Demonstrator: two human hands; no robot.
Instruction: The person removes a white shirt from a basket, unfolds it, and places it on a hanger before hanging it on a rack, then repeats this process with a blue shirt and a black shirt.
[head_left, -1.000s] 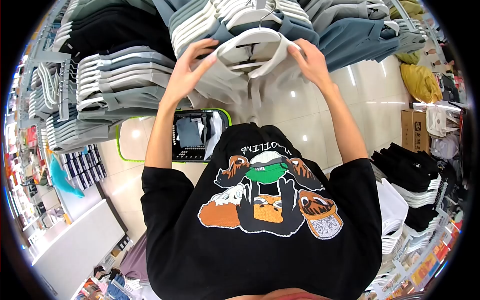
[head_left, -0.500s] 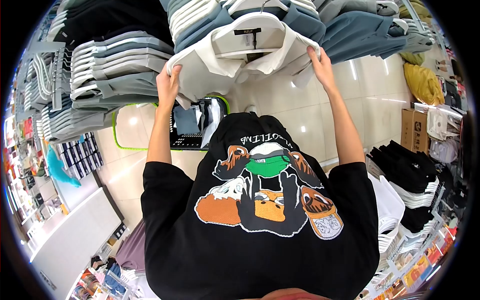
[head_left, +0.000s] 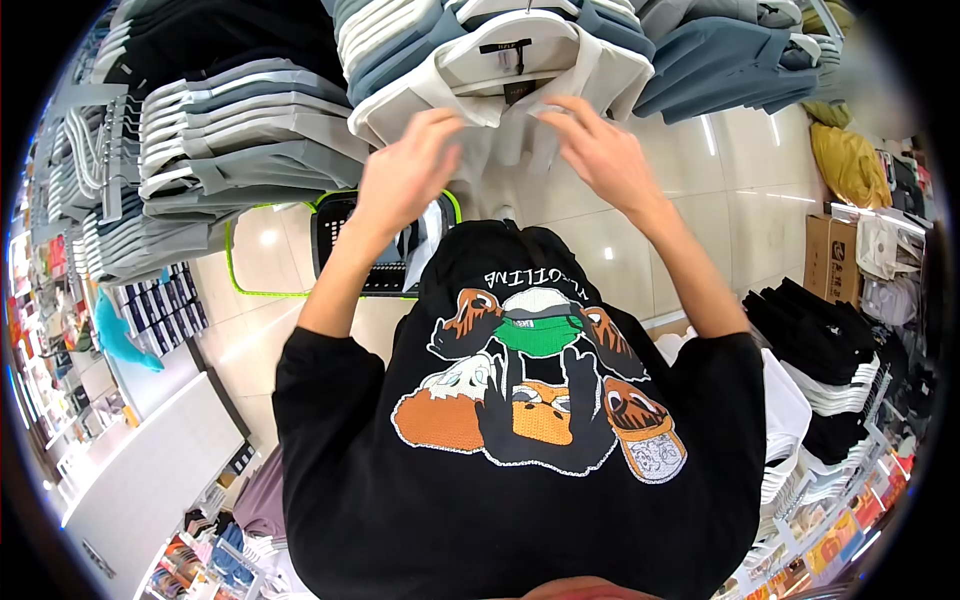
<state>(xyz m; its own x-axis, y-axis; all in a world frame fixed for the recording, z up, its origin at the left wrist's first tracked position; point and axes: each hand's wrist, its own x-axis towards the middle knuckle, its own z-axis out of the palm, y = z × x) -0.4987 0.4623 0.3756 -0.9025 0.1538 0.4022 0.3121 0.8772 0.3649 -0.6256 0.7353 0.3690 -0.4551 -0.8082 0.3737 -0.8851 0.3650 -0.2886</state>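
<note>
Right now, I have both bare hands raised at the collar of an off-white, collared fabric shirt (head_left: 392, 108). It hangs on a white hanger (head_left: 535, 32) at the near end of a row of pale and blue-grey garments (head_left: 400, 62). My left hand (head_left: 408, 172) is bent-fingered and blurred beside one collar side; I cannot tell whether it pinches the cloth. My right hand (head_left: 608, 160) has its fingers partly spread, their tips by the opposite collar edge; whether they grip it, I cannot tell either. Below, a black basket with a lime-green rim (head_left: 328, 222) sits on pale floor tiles (head_left: 590, 240), partly hidden by the left forearm.
</note>
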